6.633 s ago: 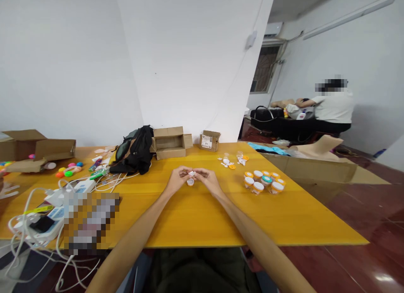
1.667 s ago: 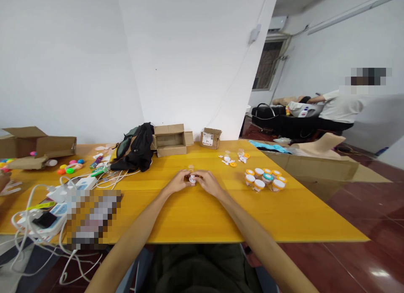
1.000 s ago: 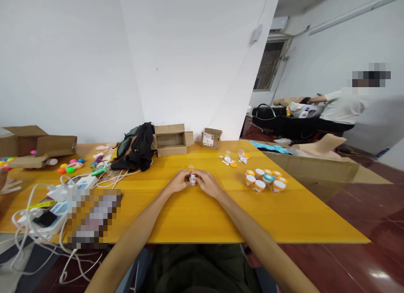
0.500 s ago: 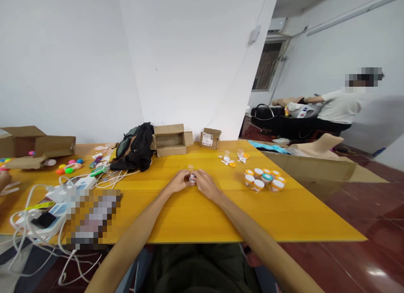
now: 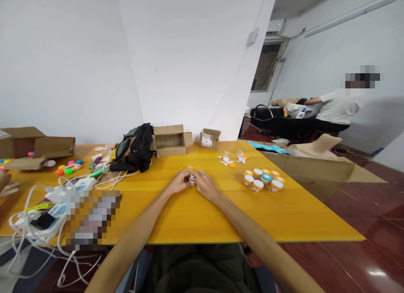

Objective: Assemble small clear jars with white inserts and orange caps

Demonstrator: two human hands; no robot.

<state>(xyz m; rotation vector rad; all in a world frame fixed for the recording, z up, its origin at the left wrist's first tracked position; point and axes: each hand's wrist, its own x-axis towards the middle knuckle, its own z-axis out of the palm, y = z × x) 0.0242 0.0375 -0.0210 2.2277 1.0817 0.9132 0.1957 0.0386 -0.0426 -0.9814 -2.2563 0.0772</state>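
Note:
Both hands meet over the middle of the yellow table [image 5: 195, 217]. My left hand [image 5: 178, 182] curls round one side of a small clear jar [image 5: 192, 179] with something white in it. My right hand [image 5: 204, 184] closes on its other side, and its fingers partly hide the jar. Just beyond the fingertips lies a small pale, see-through piece [image 5: 190, 167], too faint to name. To the right stand several small clear jars with white-and-orange lids [image 5: 258, 184] and one with a teal lid [image 5: 267, 177]. Farther back lie loose white pieces [image 5: 225, 159] and an orange ring [image 5: 232, 165].
Two open cardboard boxes [image 5: 171, 146] [image 5: 208, 139] stand by the wall, a black bag [image 5: 139, 150] beside them. At left are a power strip [image 5: 59, 213] with tangled white cables, coloured balls [image 5: 68, 171] and another box [image 5: 53, 146]. A person [image 5: 341, 107] sits beyond the table.
My hands stay round the jar in nearly the same place. The view has shifted very slightly; nothing else has visibly moved.

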